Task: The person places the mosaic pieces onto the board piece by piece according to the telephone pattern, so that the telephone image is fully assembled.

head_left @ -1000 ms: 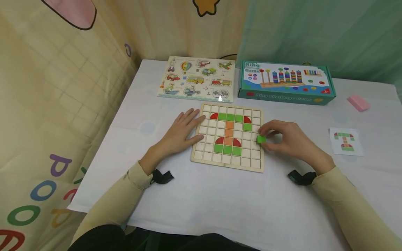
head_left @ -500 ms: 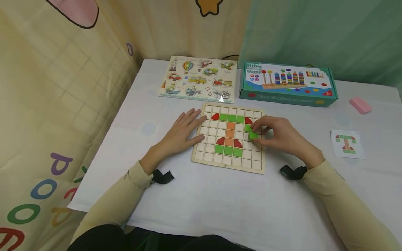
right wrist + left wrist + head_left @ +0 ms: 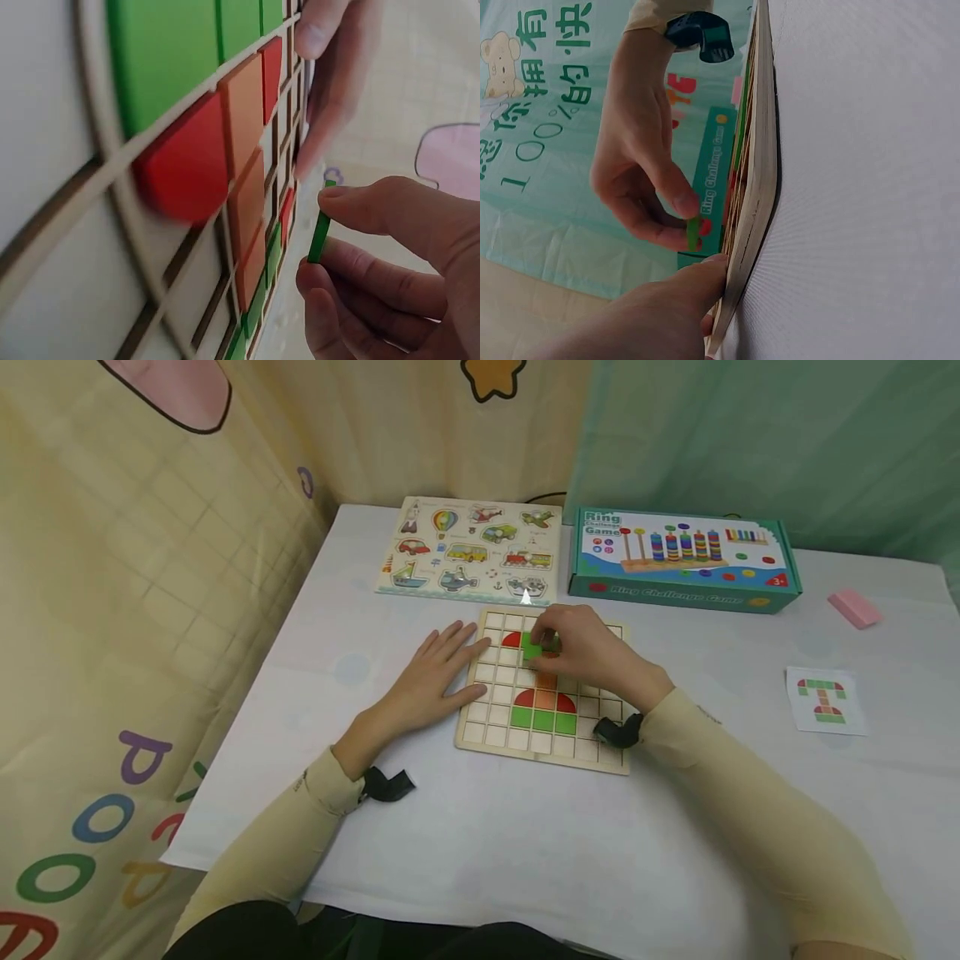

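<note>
My right hand (image 3: 588, 647) pinches a thin green square tile (image 3: 321, 232) between thumb and fingers, over the upper part of the wooden grid board (image 3: 540, 753). In the left wrist view the tile stands edge-on, raised off the board's surface. Spread flat, my left hand (image 3: 427, 681) rests at the board's left edge. Set in the grid are a row of green squares (image 3: 542, 718), two red quarter-circle pieces (image 3: 524, 698) and a column of orange squares (image 3: 241, 112). A red piece (image 3: 512, 639) shows at the upper left; my right hand hides much of the top row.
Behind the board lie a vehicle picture puzzle (image 3: 467, 553) and a green Ring Challenge Game box (image 3: 682, 585). To the right are a pink block (image 3: 855, 608) and a white card (image 3: 825, 714) printed with a similar red, green and orange pattern.
My right hand has carried the green tile from the board's right edge leftward and away from me, to over the upper grid. My left hand has stayed at the left edge.
</note>
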